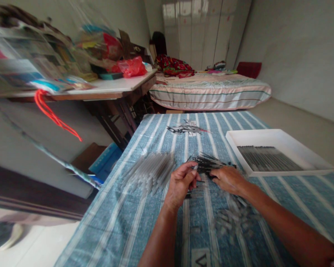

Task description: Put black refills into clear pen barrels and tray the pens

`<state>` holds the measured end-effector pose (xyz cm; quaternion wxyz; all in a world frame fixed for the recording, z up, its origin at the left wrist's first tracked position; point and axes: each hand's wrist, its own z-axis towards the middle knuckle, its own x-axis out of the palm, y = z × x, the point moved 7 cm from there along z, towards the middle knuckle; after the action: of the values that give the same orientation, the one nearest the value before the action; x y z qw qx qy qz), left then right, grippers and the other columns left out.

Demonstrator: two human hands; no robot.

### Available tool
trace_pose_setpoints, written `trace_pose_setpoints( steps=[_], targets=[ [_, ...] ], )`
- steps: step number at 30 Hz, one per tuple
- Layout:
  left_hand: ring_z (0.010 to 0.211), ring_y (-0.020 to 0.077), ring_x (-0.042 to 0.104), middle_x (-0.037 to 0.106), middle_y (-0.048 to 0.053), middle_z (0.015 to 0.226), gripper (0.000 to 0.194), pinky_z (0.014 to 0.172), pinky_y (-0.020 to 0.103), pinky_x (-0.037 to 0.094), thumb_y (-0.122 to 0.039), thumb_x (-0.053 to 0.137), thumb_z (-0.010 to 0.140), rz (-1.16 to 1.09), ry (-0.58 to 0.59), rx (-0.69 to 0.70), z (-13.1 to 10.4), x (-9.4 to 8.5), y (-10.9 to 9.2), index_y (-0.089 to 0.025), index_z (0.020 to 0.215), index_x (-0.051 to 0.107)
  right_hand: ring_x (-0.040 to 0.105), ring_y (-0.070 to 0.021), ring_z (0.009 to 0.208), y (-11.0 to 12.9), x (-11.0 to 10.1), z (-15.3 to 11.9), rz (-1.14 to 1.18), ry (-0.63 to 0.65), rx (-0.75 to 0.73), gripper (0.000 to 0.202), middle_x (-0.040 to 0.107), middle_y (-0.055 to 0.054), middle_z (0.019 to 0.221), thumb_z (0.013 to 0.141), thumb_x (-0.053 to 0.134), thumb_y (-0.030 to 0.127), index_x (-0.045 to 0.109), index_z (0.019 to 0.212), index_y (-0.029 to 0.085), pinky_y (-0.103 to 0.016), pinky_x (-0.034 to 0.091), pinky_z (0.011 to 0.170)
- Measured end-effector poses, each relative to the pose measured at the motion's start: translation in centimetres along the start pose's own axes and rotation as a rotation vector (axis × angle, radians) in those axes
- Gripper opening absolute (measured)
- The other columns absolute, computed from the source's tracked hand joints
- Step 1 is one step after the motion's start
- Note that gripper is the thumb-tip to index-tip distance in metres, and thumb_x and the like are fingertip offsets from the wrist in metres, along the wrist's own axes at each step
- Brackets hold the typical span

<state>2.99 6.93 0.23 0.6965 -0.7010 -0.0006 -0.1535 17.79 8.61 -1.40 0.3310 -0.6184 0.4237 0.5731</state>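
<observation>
Over the striped cloth, my left hand (183,181) is closed, thumb and fingers pinching a small translucent piece (195,168). To its right, my right hand (228,179) has its fingers bent down into a pile of thin black sticks (210,161); its fingertips are partly hidden, so what they grip cannot be made out. A bundle of translucent grey tubes (153,171) lies left of my left hand. Closer to me, below my right hand, is a loose heap of short translucent pieces (236,217), somewhat blurred.
A white tray (292,141) at the right holds a row of dark grey rods (267,157). Farther back lie thin dark and red pieces (187,128). A side table (108,91) with bags stands left; a bed (211,91) lies beyond the striped cloth (111,215).
</observation>
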Motion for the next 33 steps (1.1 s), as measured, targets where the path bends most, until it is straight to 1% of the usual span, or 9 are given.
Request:
trace_pose_setpoints(
  steps=[8, 14, 20, 24, 27, 30, 33],
  targets=[
    [0.043, 0.0061, 0.046, 0.061, -0.002, 0.062, 0.029, 0.042, 0.018, 0.033, -0.03, 0.061, 0.076, 0.024, -0.009, -0.018, -0.1, 0.1, -0.2, -0.017, 0.101, 0.059, 0.066, -0.026, 0.081, 0.2, 0.2, 0.3, -0.018, -0.015, -0.014, 0.019, 0.071, -0.008, 0.082, 0.08, 0.05, 0.03, 0.067, 0.082, 0.022, -0.029, 0.042, 0.063],
    [0.043, 0.006, 0.046, 0.062, -0.002, 0.063, 0.03, 0.042, 0.018, 0.033, -0.031, 0.061, 0.076, 0.037, -0.001, -0.019, -0.1, 0.1, 0.0, -0.017, 0.103, 0.059, 0.066, -0.0264, 0.082, 0.4, -0.1, 0.1, -0.019, -0.006, -0.014, 0.019, 0.071, -0.009, 0.083, 0.079, 0.051, 0.029, 0.068, 0.085, 0.021, -0.029, 0.041, 0.064],
    [0.042, 0.0058, 0.045, 0.061, -0.002, 0.062, 0.031, 0.041, 0.018, 0.031, -0.03, 0.062, 0.074, 0.053, -0.024, -0.041, 0.0, 0.0, 0.4, -0.017, 0.102, 0.06, 0.065, -0.0216, 0.084, -0.4, -1.0, -0.2, 0.053, -0.025, 0.031, 0.021, 0.071, -0.006, 0.087, 0.081, 0.051, 0.027, 0.068, 0.092, 0.023, -0.026, 0.041, 0.068],
    [0.042, 0.0057, 0.044, 0.061, -0.002, 0.062, 0.03, 0.042, 0.018, 0.031, -0.03, 0.06, 0.074, 0.066, -0.006, -0.05, 0.1, 0.1, 0.5, -0.017, 0.102, 0.06, 0.064, -0.0195, 0.086, -0.5, -1.0, -0.2, 0.074, -0.008, 0.027, 0.02, 0.071, -0.004, 0.088, 0.08, 0.052, 0.025, 0.069, 0.091, 0.024, -0.025, 0.041, 0.071],
    [0.042, 0.006, 0.045, 0.06, -0.002, 0.062, 0.03, 0.042, 0.018, 0.031, -0.03, 0.06, 0.074, 0.081, 0.003, -0.056, 0.1, 0.1, 0.6, -0.017, 0.101, 0.06, 0.065, -0.0217, 0.087, -0.4, -0.7, -0.1, 0.054, -0.005, 0.014, 0.02, 0.071, -0.005, 0.089, 0.08, 0.052, 0.028, 0.069, 0.091, 0.025, -0.027, 0.042, 0.07],
    [0.043, 0.0058, 0.045, 0.06, -0.002, 0.062, 0.03, 0.042, 0.018, 0.031, -0.029, 0.059, 0.075, 0.094, 0.011, -0.059, 0.0, 0.2, 0.6, -0.017, 0.102, 0.06, 0.066, -0.0249, 0.084, 0.0, -0.3, 0.0, -0.005, 0.017, 0.005, 0.021, 0.072, -0.007, 0.085, 0.08, 0.052, 0.031, 0.07, 0.087, 0.023, -0.029, 0.043, 0.068],
    [0.043, 0.0056, 0.044, 0.06, -0.002, 0.062, 0.029, 0.042, 0.018, 0.032, -0.027, 0.058, 0.075, 0.099, 0.026, -0.064, 0.0, 0.4, 0.6, -0.017, 0.102, 0.06, 0.066, -0.0254, 0.082, 0.4, 0.1, 0.2, -0.041, 0.025, 0.006, 0.021, 0.071, -0.009, 0.083, 0.079, 0.052, 0.03, 0.07, 0.086, 0.021, -0.029, 0.043, 0.067]
  ],
)
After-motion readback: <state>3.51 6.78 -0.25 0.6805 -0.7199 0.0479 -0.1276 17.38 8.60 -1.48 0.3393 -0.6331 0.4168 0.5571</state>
